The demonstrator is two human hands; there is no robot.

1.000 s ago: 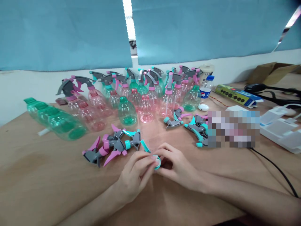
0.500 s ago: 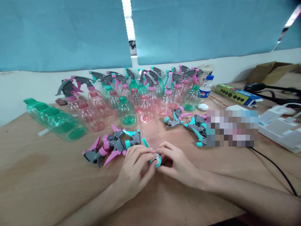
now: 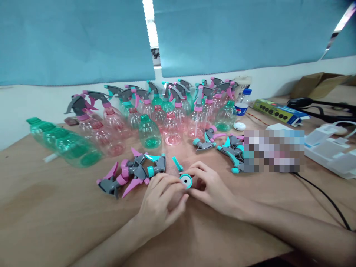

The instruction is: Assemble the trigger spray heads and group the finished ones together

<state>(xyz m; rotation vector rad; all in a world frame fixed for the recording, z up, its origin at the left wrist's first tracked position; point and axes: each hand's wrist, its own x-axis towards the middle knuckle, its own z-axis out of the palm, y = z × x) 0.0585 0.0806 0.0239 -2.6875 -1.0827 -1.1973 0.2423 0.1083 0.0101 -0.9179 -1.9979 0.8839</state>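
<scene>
A spray trigger head with a teal collar (image 3: 185, 181) is held low over the table between my hands, its round white liner and dark centre hole facing me. My right hand (image 3: 213, 187) grips it from the right with bent fingers and thumb. From the left, the curled fingers of my left hand (image 3: 162, 202) touch the collar's edge; its thumb is off the liner, just below. The teal trigger (image 3: 177, 164) sticks out beyond the fingers. Close to my left hand lies a pile of grey, pink and teal spray heads (image 3: 136, 170).
More spray heads (image 3: 230, 152) lie to the right. Behind stand several clear pink and green bottles (image 3: 150, 131), many with spray heads fitted. Green bottles (image 3: 66, 142) lie at the left. A plastic tray (image 3: 330, 148), a black cable (image 3: 324, 198) and a drink bottle (image 3: 241, 104) are on the right.
My left thumb has come away from the white liner, moving down and leaving its hole visible. The collar has moved slightly up and now faces me more fully.
</scene>
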